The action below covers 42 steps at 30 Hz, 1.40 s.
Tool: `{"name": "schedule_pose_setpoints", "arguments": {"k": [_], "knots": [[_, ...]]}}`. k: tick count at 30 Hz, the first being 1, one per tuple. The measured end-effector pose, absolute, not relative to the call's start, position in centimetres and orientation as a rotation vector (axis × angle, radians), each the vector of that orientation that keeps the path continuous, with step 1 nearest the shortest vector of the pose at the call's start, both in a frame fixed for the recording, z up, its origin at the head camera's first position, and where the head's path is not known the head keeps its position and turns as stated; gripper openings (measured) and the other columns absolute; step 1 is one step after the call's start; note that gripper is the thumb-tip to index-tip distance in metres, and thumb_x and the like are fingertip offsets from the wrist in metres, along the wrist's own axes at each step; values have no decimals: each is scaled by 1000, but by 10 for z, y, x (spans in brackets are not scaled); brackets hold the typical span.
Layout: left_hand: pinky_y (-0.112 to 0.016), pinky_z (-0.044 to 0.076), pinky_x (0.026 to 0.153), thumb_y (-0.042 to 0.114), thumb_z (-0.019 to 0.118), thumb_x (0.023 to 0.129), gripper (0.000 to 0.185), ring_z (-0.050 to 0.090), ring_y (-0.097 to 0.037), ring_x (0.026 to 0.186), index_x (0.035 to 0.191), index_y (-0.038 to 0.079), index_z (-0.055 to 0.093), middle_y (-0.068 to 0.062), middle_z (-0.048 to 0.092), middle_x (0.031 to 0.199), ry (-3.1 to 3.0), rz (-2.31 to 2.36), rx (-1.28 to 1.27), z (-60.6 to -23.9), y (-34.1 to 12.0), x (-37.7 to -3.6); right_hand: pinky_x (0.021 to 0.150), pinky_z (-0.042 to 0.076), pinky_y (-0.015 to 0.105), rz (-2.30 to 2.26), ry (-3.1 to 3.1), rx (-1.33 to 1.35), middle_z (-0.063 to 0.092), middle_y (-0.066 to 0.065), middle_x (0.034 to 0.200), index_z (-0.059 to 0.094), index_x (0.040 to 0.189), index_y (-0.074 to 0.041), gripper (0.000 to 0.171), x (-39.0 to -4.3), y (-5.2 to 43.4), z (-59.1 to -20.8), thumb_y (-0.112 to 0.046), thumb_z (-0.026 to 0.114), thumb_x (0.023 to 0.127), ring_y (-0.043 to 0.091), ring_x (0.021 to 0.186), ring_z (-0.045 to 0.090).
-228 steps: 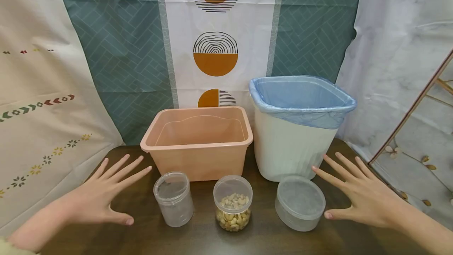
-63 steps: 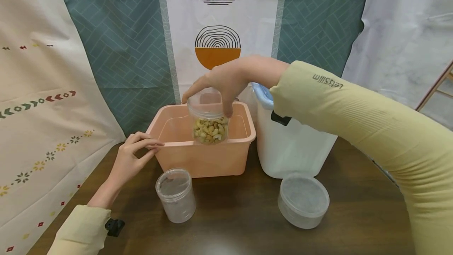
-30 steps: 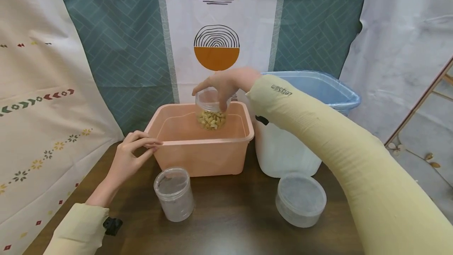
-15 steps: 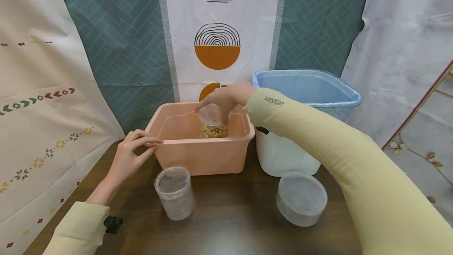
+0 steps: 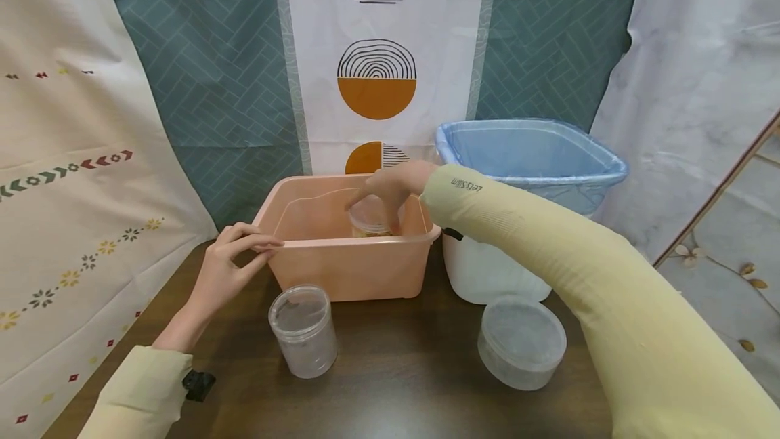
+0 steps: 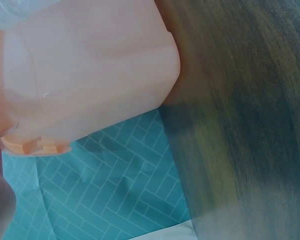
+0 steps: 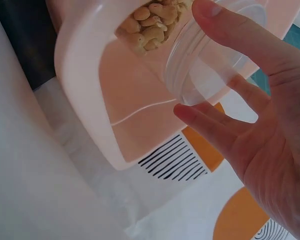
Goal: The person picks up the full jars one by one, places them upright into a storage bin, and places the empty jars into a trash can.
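Fingers (image 5: pixel 252 244) of the left hand (image 5: pixel 224 276) pinch the near-left rim of a peach rectangular plastic tub (image 5: pixel 347 269) standing mid-table on the dark wooden table (image 5: pixel 402 385). Nearer, at the front edge, stand a clear empty plastic jar (image 5: pixel 302 330) and a squat frosted lidded container (image 5: pixel 521 342). Farther in, the right hand (image 5: pixel 390 188) curls around the lid of a clear plastic jar of cashews (image 7: pixel 175 35) inside the tub.

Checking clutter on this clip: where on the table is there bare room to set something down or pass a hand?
Bare dark table lies between the tall clear jar and the flat round tub, in front of the pink bin. Crowded: pink bin and lined white bin stand close along the back, right hand inside the pink one.
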<state>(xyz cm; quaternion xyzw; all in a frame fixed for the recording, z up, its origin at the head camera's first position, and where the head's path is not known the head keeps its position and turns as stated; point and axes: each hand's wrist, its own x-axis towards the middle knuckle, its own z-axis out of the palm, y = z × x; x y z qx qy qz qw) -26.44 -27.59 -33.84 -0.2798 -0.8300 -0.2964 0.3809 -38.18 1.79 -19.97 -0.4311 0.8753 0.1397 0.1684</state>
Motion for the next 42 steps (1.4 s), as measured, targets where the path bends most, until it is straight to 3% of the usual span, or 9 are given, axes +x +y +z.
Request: {"name": "schedule_pose_setpoints", "arguments": {"k": [11, 17, 29, 36, 42], "knots": [[-17, 34, 79, -10, 81, 71, 32, 48, -6, 87, 95, 12, 79, -1, 64, 93, -2113, -757, -705, -338, -276, -264, 115, 37, 40, 368, 2501, -1185, 36, -5, 159, 31, 153, -44, 97, -381, 22, -202, -18, 84, 75, 19, 139, 41], [-17, 34, 78, -10, 81, 71, 33, 49, -7, 88, 95, 12, 79, 0, 65, 93, -2089, -743, -732, -338, -275, -265, 120, 31, 41, 364, 2554, -1237, 30, -2, 163, 23, 157, -37, 103, -381, 26, -196, -21, 86, 77, 21, 146, 35], [-19, 36, 77, -11, 79, 72, 33, 48, -5, 89, 95, 13, 79, 0, 65, 94, -2084, -743, -738, -339, -274, -264, 124, 23, 41, 359, 2560, -1222, 27, -3, 164, 23, 157, -36, 99, -370, 26, -187, -23, 84, 80, 22, 151, 27], [-16, 35, 79, -11, 79, 73, 33, 48, -5, 91, 95, 13, 79, 1, 65, 94, -2092, -746, -725, -339, -273, -264, 120, 30, 41, 310, 2586, -1259, 37, 0, 159, 28, 156, -31, 92, -361, 27, -171, -22, 81, 82, 24, 146, 35], [-16, 34, 77, -11, 80, 71, 33, 47, -4, 89, 95, 12, 79, 1, 65, 93, -2086, -746, -726, -340, -273, -264, 122, 27, 42, 142, 2622, -1246, 33, -4, 161, 30, 156, -28, 85, -355, 35, -151, -29, 78, 86, 21, 149, 29]]}}
